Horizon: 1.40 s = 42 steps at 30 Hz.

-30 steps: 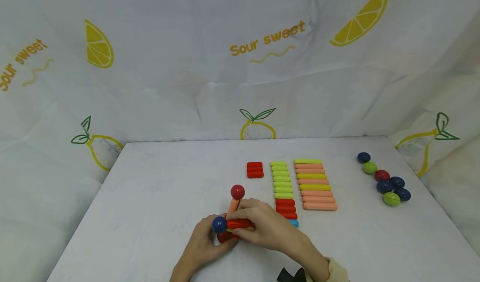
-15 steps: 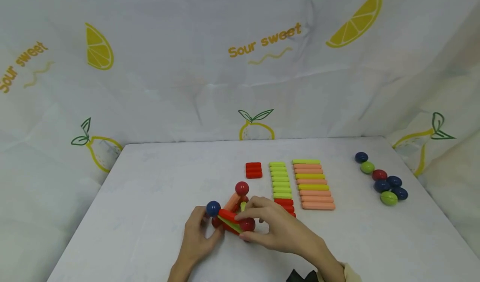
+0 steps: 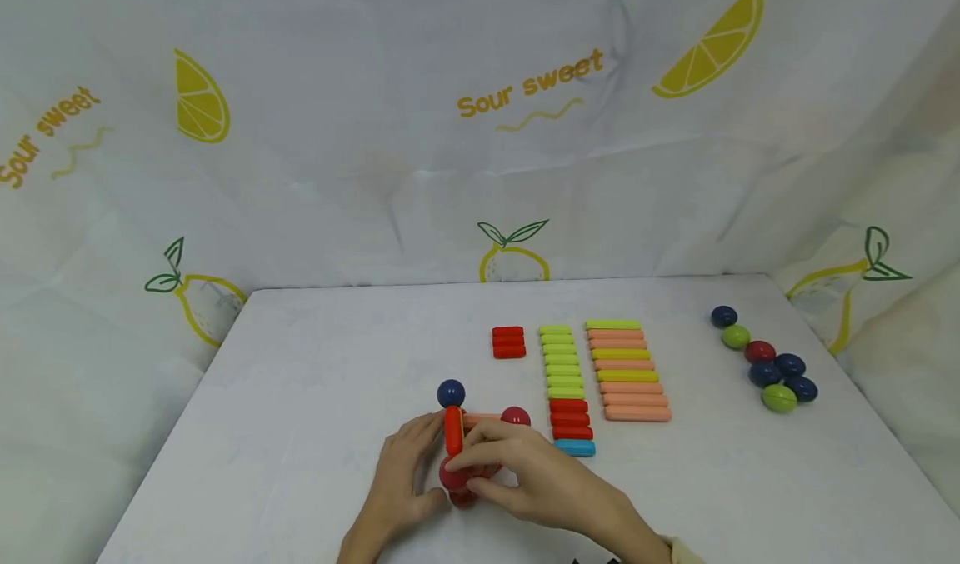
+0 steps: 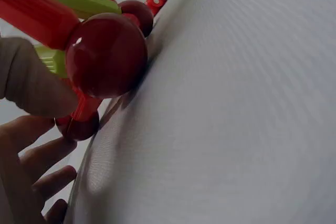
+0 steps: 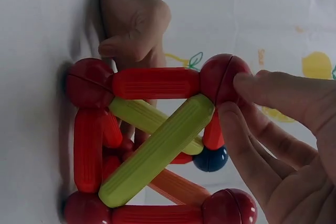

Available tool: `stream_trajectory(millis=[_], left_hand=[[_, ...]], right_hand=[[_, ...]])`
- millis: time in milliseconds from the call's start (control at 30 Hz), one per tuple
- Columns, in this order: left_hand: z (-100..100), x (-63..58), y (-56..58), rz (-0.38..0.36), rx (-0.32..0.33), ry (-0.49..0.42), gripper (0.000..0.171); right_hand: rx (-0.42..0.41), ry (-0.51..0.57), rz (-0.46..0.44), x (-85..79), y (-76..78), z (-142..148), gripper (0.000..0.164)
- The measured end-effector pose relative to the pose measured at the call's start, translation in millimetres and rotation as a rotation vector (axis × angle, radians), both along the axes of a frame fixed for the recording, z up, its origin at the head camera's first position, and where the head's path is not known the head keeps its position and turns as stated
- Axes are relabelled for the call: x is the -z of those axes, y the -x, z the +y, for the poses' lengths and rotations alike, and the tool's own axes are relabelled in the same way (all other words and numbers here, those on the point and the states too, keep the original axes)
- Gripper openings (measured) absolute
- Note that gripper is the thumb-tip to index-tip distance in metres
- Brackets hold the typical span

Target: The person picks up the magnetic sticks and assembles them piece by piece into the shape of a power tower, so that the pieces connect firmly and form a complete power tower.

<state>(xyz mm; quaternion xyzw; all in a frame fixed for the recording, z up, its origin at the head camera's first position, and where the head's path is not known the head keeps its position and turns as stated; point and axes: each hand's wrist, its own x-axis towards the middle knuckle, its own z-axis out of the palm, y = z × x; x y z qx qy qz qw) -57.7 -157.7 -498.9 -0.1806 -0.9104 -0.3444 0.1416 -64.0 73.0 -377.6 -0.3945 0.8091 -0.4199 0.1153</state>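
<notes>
A box-like frame of magnetic rods and balls stands on the table between the hands. Red rods (image 5: 156,83) form several edges, light green rods (image 5: 157,150) cross diagonally, and an orange rod (image 3: 482,419) spans the back. One upper corner carries a blue ball (image 3: 451,393); other visible corners have red balls. My right hand (image 3: 536,468) pinches the near upper red ball (image 5: 220,77) between thumb and fingers. At the frame's left side, my left hand (image 3: 405,468) has its thumb and fingers spread; in the left wrist view its fingertips (image 4: 65,145) lie by a lower red ball (image 4: 79,126).
Behind and to the right lie short red rods (image 3: 509,341), a column of green rods (image 3: 561,360) ending in red and one blue rod (image 3: 574,447), and a column of longer orange and yellow rods (image 3: 637,387). Loose balls (image 3: 765,372) sit at the far right.
The frame has turned clockwise seen from above: the blue ball went from the left to the back, the pinched red ball from the right to the front. My left thumb has come off it.
</notes>
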Motion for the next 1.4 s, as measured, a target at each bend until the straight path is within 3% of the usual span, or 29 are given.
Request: stream_trajectory(millis=[167,267,367,433,500,600,700,867,1000,1233,1400], left_hand=[[-3,-4.0,-2.9,-0.075,0.103,0.171,0.088],[-3,-3.7,-3.0,-0.092,0.125,0.193,0.09],[-2,-2.3,-2.0,-0.103,0.119,0.184,0.089],[-2,-1.4,-1.6,-0.107,0.102,0.176,0.084],[-1,-0.6,-1.3,-0.115,0.085,0.175,0.077],[-1,-0.7,-1.1,-0.129,0.066,0.178,0.071],[0,-1.7,-0.4,-0.153,0.059,0.17,0.067],[0,-2.3,0.8,-0.161,0.052,0.154,0.062],[0,-2.7,0.6,-0.169,0.055,0.14,0.061],[1,-3.3,0.1,-0.174,0.048,0.132,0.062],[0,-2.4,0.4,-0.177,0.047,0.125,0.062]], right_hand=[[-0.025,-0.006,0.054,1.1,-1.2,-7,0.029],[-0.053,0.001,0.05,-1.6,-0.4,-7,0.029],[-0.064,0.079,0.06,-5.9,5.5,-5,0.027],[-0.006,0.142,0.097,-7.0,14.6,-1,0.024],[0.119,0.166,0.182,-4.4,29.0,2,0.022],[0.352,0.074,0.294,7.1,56.1,5,0.025],[0.485,-0.091,0.294,22.4,81.9,5,0.03],[0.492,-0.313,0.157,41.7,110.6,2,0.035],[0.5,-0.409,0.131,50.5,121.8,0,0.033],[0.497,-0.45,0.16,56.4,123.8,-4,0.02],[0.488,-0.442,0.103,58.7,116.7,-4,0.023]])
